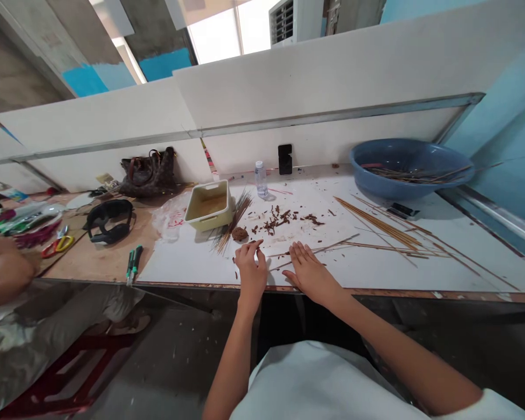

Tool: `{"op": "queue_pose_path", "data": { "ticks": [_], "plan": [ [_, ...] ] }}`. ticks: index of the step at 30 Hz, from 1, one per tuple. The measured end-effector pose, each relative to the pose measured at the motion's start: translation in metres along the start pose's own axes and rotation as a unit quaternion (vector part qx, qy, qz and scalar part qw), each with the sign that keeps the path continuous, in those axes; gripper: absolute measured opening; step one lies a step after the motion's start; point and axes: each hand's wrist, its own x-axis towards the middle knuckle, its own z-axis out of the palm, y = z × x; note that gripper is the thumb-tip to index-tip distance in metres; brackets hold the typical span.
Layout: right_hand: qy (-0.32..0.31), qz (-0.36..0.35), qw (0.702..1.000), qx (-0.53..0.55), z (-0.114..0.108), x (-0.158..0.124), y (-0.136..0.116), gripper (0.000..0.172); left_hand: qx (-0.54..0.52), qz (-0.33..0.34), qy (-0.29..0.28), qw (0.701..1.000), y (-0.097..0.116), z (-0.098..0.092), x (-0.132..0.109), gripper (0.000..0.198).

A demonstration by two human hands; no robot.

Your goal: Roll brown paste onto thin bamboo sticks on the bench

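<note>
Well apart to the left of the pale yellow tub (210, 220), past a dark headset (110, 220), another person's forearm (9, 274) reaches in beside scissors (62, 242); green-handled pliers (133, 261) lie nearer the tub, toward the wearer. Just right of the tub, a bundle of thin dark sticks (240, 214) leans by its wall, with a brown lump (240, 234) at the bundle's near end. Right of the tub and closer to the wearer, the left hand (251, 265) is loosely curled, a small brown piece (258, 243) at its fingertips; whether it is pinched I cannot tell. Farther right of the tub, the right hand (307, 267) lies flat, fingers extended, not closed around anything; a thin stick (343, 240) passes by its fingers. Brown crumbs (280, 219) lie beyond both hands, right of the tub, and a blue basin (374, 178) stands farthest right of it.
</note>
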Motion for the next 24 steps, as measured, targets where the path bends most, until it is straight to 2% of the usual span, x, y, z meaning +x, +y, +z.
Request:
{"op": "queue_pose_path", "data": {
  "ticks": [11,20,24],
  "plan": [
    [-0.015,-0.003,1.000,0.011,0.003,0.022,0.015,0.086,-0.003,-0.032,0.021,0.999,0.000,-0.005,-0.007,0.034],
    [-0.053,0.015,0.998,0.008,-0.006,0.055,0.021,0.090,-0.020,-0.015,0.015,1.000,0.001,0.000,-0.008,0.034],
    [-0.041,0.017,0.999,0.010,-0.001,0.044,0.017,0.091,-0.006,-0.021,0.014,1.000,0.001,-0.006,-0.010,0.034]
  ]
}}
